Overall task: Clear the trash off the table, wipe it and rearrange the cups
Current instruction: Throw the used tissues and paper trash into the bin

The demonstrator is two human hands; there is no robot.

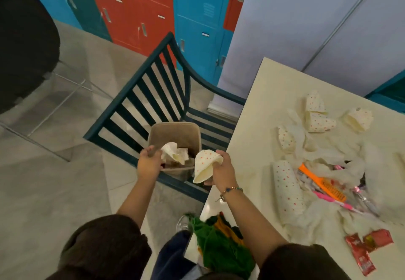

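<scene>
Crushed paper cup [206, 167] was pinched at its lower edge in right hand [222, 170], just beside the bin [175, 131]. Left hand [149, 163] gripped the bin's near rim. Cup judged light, flimsy, already flattened; any edge serves. More spotted cups [287, 190] lay on table [276, 87], right of both hands.

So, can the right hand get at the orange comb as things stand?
Probably not yet: the right hand is full, gripping a crumpled dotted paper cup. The orange comb itself lies uncovered on the table.
</scene>
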